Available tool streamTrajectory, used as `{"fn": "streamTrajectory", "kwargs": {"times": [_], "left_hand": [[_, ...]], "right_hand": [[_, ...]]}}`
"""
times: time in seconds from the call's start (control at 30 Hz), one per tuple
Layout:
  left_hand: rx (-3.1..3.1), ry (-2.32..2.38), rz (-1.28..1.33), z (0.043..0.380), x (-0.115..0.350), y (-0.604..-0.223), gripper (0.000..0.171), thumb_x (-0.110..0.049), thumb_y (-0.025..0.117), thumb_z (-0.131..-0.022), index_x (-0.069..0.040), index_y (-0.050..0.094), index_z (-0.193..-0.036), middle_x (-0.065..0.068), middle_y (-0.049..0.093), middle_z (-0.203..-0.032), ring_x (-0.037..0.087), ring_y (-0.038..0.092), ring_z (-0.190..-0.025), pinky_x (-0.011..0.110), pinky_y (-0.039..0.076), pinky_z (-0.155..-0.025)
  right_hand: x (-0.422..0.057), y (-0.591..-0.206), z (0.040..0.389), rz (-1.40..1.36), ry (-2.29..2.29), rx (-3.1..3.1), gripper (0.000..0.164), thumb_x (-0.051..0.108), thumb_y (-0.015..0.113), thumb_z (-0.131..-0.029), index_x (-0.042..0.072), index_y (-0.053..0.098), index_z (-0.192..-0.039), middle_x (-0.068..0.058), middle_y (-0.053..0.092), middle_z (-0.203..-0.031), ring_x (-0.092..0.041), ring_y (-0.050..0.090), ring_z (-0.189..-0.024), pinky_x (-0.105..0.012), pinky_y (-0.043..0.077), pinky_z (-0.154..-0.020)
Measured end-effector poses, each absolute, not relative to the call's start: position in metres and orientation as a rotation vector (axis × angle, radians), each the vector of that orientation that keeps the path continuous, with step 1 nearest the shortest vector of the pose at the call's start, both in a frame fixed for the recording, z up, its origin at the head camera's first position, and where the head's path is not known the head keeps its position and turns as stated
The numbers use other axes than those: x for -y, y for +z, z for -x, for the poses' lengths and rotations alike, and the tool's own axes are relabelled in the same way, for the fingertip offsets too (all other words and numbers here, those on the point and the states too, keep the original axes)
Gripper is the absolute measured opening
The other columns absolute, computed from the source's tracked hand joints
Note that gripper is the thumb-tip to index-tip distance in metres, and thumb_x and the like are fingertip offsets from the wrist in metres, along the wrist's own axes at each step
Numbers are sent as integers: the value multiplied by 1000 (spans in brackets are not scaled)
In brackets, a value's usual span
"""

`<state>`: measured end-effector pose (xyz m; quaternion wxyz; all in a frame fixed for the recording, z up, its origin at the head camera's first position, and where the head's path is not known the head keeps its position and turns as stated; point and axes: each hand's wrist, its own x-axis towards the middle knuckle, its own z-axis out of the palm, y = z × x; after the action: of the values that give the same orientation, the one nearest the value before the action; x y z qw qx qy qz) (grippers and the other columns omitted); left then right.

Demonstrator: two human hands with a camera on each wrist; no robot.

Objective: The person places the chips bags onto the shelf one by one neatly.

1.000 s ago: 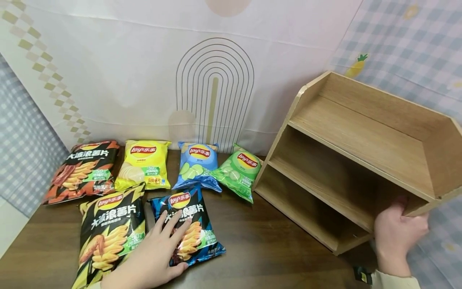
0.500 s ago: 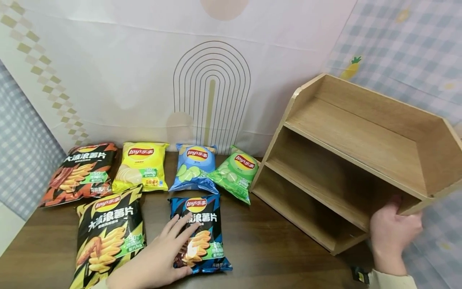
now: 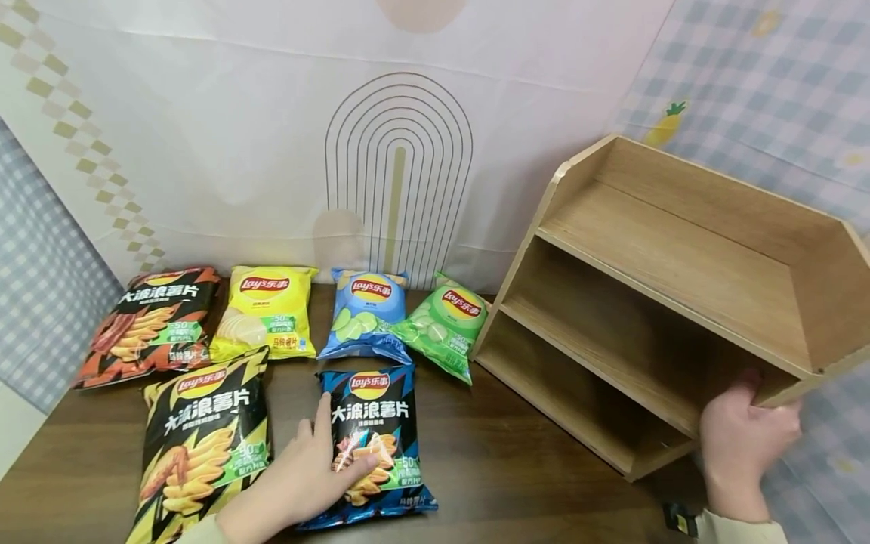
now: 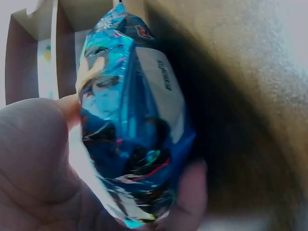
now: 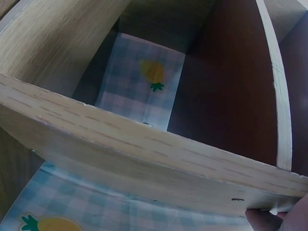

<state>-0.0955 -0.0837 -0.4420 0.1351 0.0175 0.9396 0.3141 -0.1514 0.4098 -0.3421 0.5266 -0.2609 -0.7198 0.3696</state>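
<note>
My left hand [image 3: 302, 472] grips the left edge of a blue-and-black Lay's chip bag [image 3: 372, 415], thumb over its front and index finger along its side. In the left wrist view, the bag [image 4: 127, 120] is seen edge-on between thumb and fingers. On the right, my right hand [image 3: 744, 446] holds the near side panel of a wooden shelf unit [image 3: 686, 242], its thumb inside the opening. Only some fingertips [image 5: 264, 219] show at the corner of the right wrist view, against the panel.
A yellow-and-black chip bag [image 3: 204, 446] lies left of the left hand. Behind it are red-and-black [image 3: 152, 325], yellow [image 3: 265, 310], blue [image 3: 367, 313] and green [image 3: 445, 325] bags along the backdrop. The green one lies close to the shelf unit's left side.
The blue-and-black bag shifted right and straightened. My left hand went from spread fingers on its front to gripping its left edge. The right hand keeps its hold on the shelf unit.
</note>
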Motion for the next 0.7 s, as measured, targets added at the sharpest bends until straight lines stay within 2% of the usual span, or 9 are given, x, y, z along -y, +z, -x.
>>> {"fn": "streamTrajectory", "kwargs": {"times": [0.07, 0.2, 0.43, 0.57, 0.7], "left_hand": [[-2694, 936, -31, 97, 83, -444, 129, -84, 50, -73, -1, -7, -153, 47, 34, -132, 56, 51, -108, 63, 47, -79], [-2655, 1001, 11, 98, 80, -447, 132, -84, 53, -71, -2, -12, -152, 51, 24, -136, 63, 43, -114, 68, 44, -81], [-2584, 1201, 76, 100, 79, -455, 135, -79, 62, -70, -1, -13, -151, 43, 13, -147, 57, 34, -126, 65, 39, -93], [-2548, 1334, 96, 99, 80, -458, 135, -72, 68, -71, 4, -11, -149, 42, 23, -144, 53, 35, -129, 62, 38, -97], [-2530, 1382, 90, 99, 80, -458, 132, -68, 72, -72, 6, -7, -149, 42, 37, -135, 50, 45, -122, 59, 42, -93]], "right_hand": [[-409, -342, 151, 610, 891, 1717, 33, 23, 55, -93, 13, 64, -123, -5, 66, -114, -8, 57, -102, -17, 41, -93], [-408, -340, 150, 614, 900, 1712, 33, 23, 55, -93, 13, 64, -123, -1, 66, -112, -4, 56, -99, -15, 40, -91], [-406, -337, 151, 623, 882, 1729, 33, 24, 54, -93, 12, 65, -122, -3, 66, -112, -9, 57, -101, -18, 41, -93], [-406, -338, 152, 608, 895, 1724, 33, 23, 55, -93, 13, 64, -123, -4, 66, -114, -6, 56, -100, -16, 40, -93], [-407, -341, 152, 598, 895, 1716, 33, 22, 55, -93, 14, 64, -123, -7, 66, -116, -6, 57, -102, -16, 40, -93]]}}
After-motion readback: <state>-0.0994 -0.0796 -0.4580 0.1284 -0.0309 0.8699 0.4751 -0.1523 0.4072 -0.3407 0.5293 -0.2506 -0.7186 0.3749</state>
